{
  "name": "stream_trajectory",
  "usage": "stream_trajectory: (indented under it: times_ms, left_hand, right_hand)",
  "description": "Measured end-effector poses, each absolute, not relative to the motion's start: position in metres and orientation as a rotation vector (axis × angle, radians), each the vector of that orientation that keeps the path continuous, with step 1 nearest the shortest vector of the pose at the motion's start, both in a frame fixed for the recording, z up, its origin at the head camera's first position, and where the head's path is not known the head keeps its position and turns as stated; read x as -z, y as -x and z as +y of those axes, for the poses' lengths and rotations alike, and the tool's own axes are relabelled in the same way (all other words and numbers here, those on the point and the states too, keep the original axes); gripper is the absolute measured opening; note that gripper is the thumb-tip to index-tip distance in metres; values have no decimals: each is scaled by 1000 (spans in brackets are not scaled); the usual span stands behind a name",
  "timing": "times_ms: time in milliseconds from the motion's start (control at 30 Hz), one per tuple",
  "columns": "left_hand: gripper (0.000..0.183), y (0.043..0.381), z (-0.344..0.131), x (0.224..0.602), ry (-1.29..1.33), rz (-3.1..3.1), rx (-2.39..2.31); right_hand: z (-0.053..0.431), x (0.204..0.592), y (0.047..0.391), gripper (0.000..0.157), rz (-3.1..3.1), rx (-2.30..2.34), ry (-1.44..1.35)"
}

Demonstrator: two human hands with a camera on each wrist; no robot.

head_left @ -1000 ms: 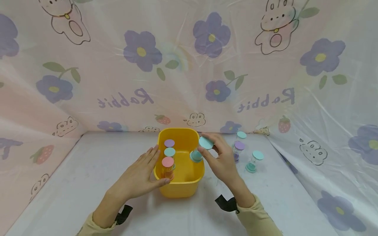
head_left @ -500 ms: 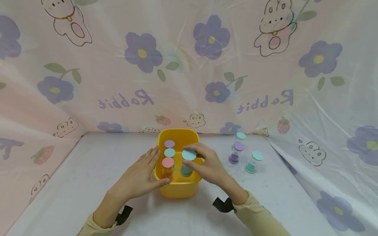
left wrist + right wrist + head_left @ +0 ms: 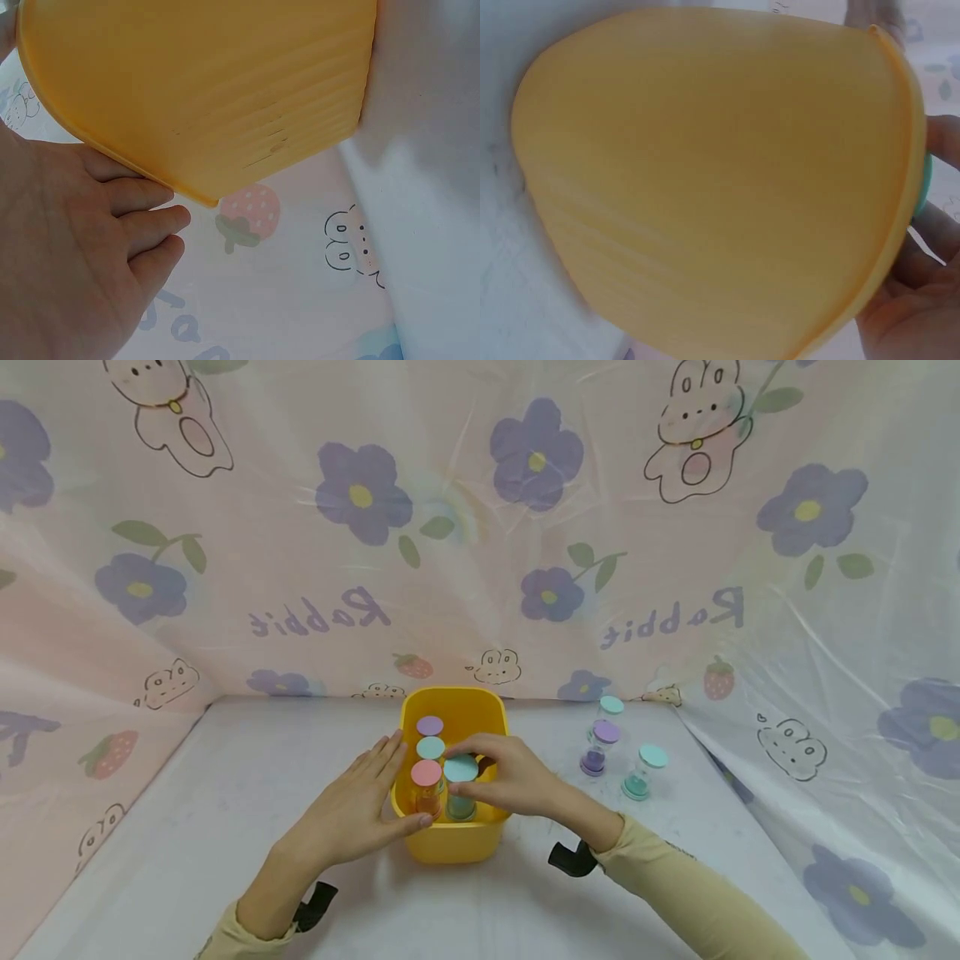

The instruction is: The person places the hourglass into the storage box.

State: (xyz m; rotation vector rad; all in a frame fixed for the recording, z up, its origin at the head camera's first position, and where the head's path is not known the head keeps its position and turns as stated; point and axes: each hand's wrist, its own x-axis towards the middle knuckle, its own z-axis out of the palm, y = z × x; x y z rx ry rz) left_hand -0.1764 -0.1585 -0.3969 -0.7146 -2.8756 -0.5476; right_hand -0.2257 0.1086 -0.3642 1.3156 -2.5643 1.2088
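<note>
A yellow plastic bin (image 3: 453, 843) stands in front of me on the white table. My left hand (image 3: 352, 810) lies along its left rim with straight fingers, the thumb over the front corner. In the left wrist view those fingers (image 3: 150, 225) touch the rim. Inside, along the left side, stand three sand timers: purple-capped (image 3: 430, 726), teal-capped (image 3: 430, 747) and pink-capped (image 3: 426, 773). My right hand (image 3: 517, 777) reaches over the right rim and pinches the cap of another teal sand timer (image 3: 461, 767), upright beside the pink one. The bin wall (image 3: 727, 172) hides most of that timer from the right wrist camera.
Right of the bin, three more sand timers stand on the table: a purple one (image 3: 606, 732), a teal one (image 3: 653, 756) and a pale teal one (image 3: 611, 705) behind. A patterned curtain (image 3: 450, 552) closes off the back and sides.
My right hand has carried the teal sand timer from the bin's right rim leftward and down, to beside the pink-capped one. The left hand has stayed on the rim.
</note>
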Motion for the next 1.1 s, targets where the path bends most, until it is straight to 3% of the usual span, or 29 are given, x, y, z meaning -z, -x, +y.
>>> stream_trajectory:
  times_ms: [1100]
  left_hand:
    - [109,176,-160,397,743,-2866,554]
  right_hand:
    - [78,374,258,43,-2775,-917,-1782]
